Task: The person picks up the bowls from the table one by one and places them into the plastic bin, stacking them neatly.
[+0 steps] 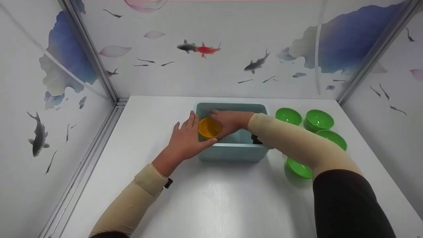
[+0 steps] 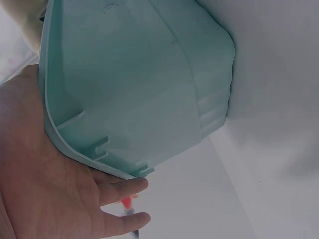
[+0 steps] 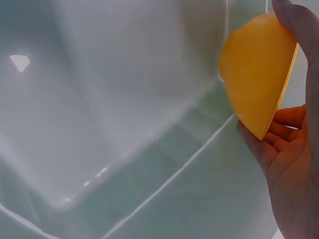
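Observation:
A yellow bowl (image 1: 208,129) is inside the left end of a light blue-green plastic basin (image 1: 233,153). My right hand (image 1: 231,121) reaches in over the basin and grips this bowl. In the right wrist view the thumb is on one side of the bowl (image 3: 256,74) and the fingers are on the other. At the basin's near left corner, my left hand (image 1: 185,142) rests against the rim with fingers extended. From the left wrist, that hand (image 2: 50,179) lies along the rim of the basin (image 2: 129,84), and its fingertips reach past the corner.
Several green bowls stand right of the basin, including a back one (image 1: 288,115), one beside it (image 1: 319,118) and a nearer one (image 1: 300,168). My right forearm partly covers this group. White panels with painted fish enclose the white table (image 1: 211,198) at the back and sides.

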Action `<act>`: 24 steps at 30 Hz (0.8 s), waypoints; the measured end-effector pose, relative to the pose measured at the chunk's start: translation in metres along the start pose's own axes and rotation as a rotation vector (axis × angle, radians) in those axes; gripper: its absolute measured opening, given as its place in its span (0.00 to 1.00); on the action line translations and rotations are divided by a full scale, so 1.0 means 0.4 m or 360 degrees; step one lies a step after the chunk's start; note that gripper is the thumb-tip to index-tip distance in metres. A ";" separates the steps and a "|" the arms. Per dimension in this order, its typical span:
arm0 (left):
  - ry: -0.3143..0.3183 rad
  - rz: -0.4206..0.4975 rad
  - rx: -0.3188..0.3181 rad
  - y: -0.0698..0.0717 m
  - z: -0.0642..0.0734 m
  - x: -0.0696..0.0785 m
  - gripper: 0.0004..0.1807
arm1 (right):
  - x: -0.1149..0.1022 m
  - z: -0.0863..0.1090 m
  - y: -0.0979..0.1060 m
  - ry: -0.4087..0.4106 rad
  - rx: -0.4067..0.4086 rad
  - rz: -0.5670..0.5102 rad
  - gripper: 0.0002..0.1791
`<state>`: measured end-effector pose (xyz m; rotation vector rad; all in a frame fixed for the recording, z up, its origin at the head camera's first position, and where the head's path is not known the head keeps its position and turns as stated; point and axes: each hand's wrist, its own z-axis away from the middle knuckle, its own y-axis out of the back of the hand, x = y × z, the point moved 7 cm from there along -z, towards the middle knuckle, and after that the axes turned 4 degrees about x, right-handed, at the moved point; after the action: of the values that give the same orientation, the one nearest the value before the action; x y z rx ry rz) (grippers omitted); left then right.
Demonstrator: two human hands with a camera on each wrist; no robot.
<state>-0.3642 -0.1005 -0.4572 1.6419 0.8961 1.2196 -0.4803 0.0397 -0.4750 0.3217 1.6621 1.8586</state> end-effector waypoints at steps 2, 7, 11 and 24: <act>-0.0005 -0.0006 -0.0003 0.000 0.002 0.002 0.69 | -0.002 0.001 -0.004 0.0009 -0.0007 -0.0002 0.56; -0.0004 -0.0007 -0.0005 0.003 0.003 0.003 0.69 | -0.002 -0.001 -0.013 0.0016 -0.0004 0.0041 0.55; -0.0004 -0.0015 0.0007 0.006 0.001 0.004 0.69 | -0.004 -0.005 -0.018 0.0028 0.0002 0.0105 0.53; 0.0008 0.0001 0.0004 0.000 -0.002 0.000 0.69 | -0.010 -0.011 -0.025 0.0051 0.0001 0.0289 0.49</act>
<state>-0.3649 -0.1004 -0.4571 1.6419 0.9004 1.2237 -0.4768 0.0340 -0.4848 0.4588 1.7033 2.0050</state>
